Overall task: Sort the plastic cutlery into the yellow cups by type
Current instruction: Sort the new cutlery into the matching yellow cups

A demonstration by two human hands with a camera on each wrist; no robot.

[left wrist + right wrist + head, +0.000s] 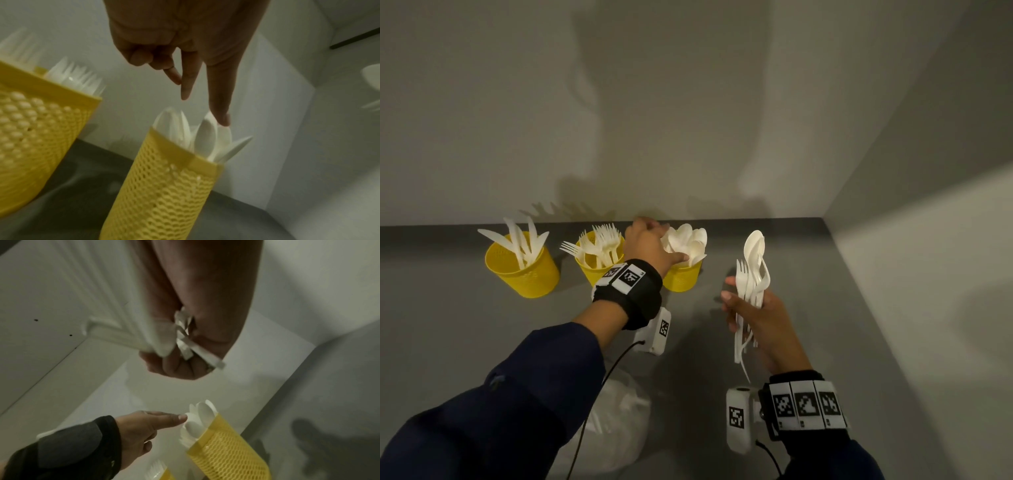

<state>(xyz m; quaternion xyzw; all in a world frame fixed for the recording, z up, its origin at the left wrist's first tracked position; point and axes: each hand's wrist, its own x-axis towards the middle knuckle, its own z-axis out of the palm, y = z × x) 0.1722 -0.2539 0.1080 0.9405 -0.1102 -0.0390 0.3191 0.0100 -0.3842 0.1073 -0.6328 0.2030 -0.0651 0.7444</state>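
Observation:
Three yellow mesh cups stand in a row by the back wall: the knife cup (522, 270), the fork cup (599, 270) (30, 138) and the spoon cup (683, 277) (164, 194) (226, 451). My left hand (650, 245) (144, 423) hovers over the spoon cup. Its straight index fingertip (224, 118) touches the bowls of the spoons (205, 138), and it holds nothing. To the right, my right hand (756, 318) (205, 305) grips an upright bundle of white cutlery (753, 270) (144, 331), forks and spoons showing at the top.
A crumpled white plastic bag (613, 428) lies on the grey table (825, 308) near my left forearm. White walls close the table off at the back and along the right side.

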